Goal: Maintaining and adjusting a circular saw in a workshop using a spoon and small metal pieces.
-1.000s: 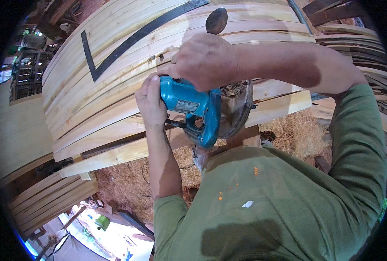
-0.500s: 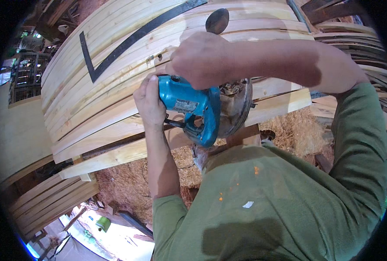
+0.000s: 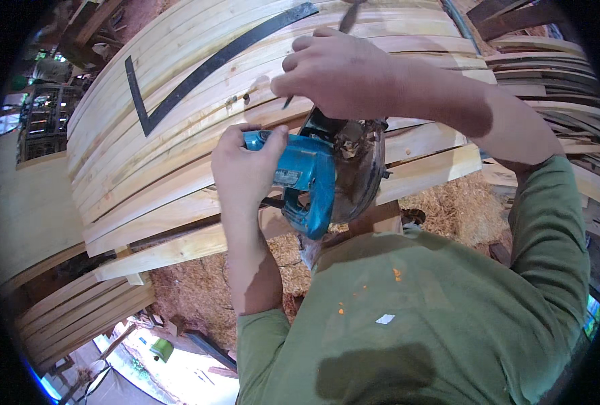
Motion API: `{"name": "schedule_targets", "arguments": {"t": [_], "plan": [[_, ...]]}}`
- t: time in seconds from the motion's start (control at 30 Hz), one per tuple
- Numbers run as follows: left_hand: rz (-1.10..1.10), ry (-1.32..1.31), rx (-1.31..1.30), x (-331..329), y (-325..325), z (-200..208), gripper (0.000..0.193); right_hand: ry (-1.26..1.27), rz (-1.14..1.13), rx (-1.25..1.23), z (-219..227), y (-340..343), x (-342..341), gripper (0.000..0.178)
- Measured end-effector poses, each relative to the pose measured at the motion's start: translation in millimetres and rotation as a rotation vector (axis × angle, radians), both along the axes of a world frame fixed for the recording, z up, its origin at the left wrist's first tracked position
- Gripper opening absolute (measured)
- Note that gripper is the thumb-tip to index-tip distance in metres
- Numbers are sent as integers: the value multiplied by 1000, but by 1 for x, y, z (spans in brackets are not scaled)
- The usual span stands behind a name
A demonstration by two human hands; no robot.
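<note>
So the person's got the blue circular saw [image 3: 306, 182] pulled in tight against their chest, left hand [image 3: 246, 169] wrapped firmly around its body. Just past that hand's fingertips is the round metal blade guard [image 3: 357, 169], caked with sawdust. The right hand [image 3: 337, 74] sits directly above the guard, fingers curled and pinched around a thin dark tool [image 3: 348, 17], a small wrench or key I'd guess, though I can't tell which; its lower tip pokes out under the palm toward the saw.

Beyond both hands there's a big stack of pale curved wooden slats [image 3: 178, 142] with a black steel square [image 3: 198, 74] lying on top, up and left of the left hand. Shavings [image 3: 198, 290] everywhere below the left forearm.

What worries me: fingers that close to the blade area, and I can't see whether the thing is unplugged. A bump on the trigger would be nasty. Also the saw is only braced by one hand and the body, so if the tool slips, knuckles go straight into the guard edge or teeth.
</note>
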State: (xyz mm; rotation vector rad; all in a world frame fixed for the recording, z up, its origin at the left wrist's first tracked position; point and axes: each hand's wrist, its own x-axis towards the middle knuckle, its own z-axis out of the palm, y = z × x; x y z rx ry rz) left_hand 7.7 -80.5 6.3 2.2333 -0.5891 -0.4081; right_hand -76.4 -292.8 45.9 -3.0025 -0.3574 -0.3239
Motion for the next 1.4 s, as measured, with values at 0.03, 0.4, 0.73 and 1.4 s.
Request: {"name": "schedule_targets", "arguments": {"t": [0.03,0.4,0.73,1.4], "plan": [[38,-16,15,1,-2,-3,44,-106,97,-9,-2,-1,-1,32],[59,274,-607,25,17,-19,38,189,100,303,-8,16,14,36],[66,360,-488,18,24,-35,51,184,226,69,-7,17,30,47],[-30,272,-589,15,27,-47,51,122,198,-116,-10,28,36,26]]}}
